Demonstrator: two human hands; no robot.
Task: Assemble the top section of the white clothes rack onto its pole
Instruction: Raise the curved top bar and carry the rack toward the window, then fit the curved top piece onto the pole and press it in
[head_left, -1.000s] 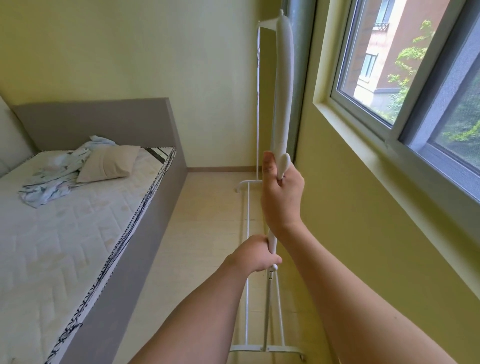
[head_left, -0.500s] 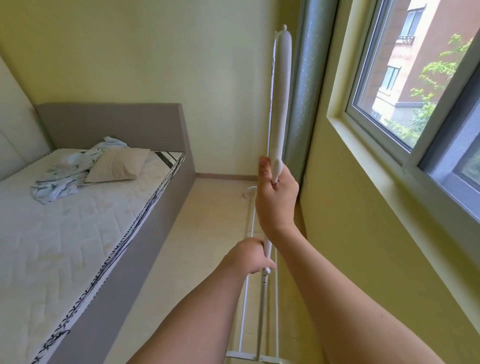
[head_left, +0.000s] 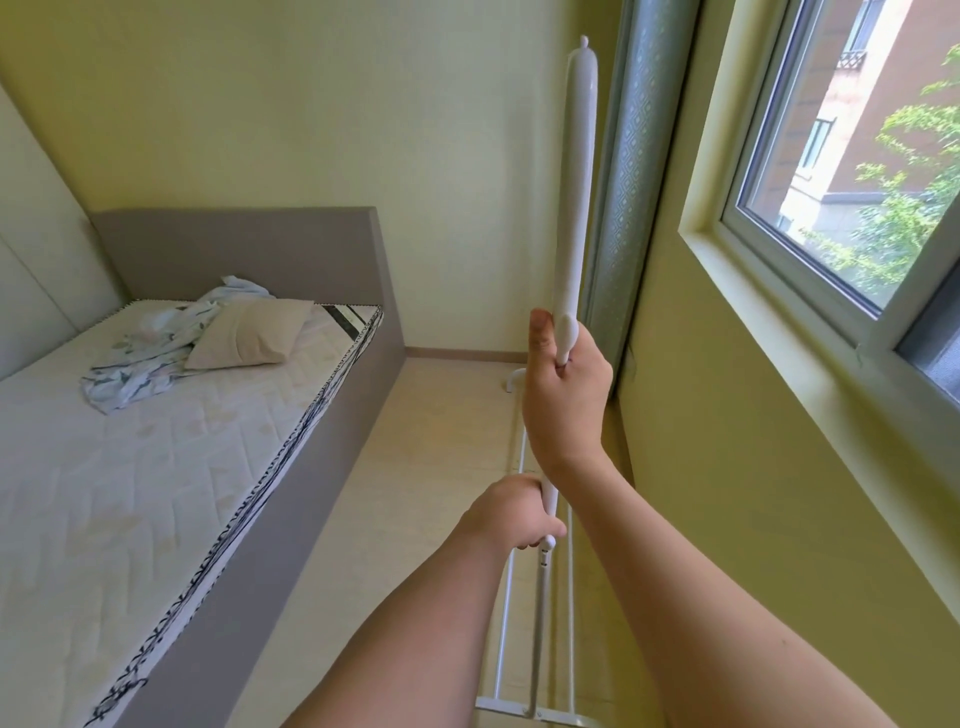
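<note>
Head view: no readable brand or writing anywhere. Right hand (head_left: 563, 395) grip is wrapped tight round the lower end of the white top section (head_left: 575, 197), thumb up along its left side; the section stands about upright in front of the wall corner, beside the grey curtain (head_left: 631, 171). Left hand (head_left: 511, 514) grip is closed round the thin white pole (head_left: 540, 623) just below, fingers curled at a small knob. Pole runs down to the rack base (head_left: 524, 709) on the floor (head_left: 415, 467). Whether section and pole are fully seated is hidden behind the hands. Bed (head_left: 156, 467) with pillow (head_left: 249, 335) at left, window (head_left: 852, 171) at right.
</note>
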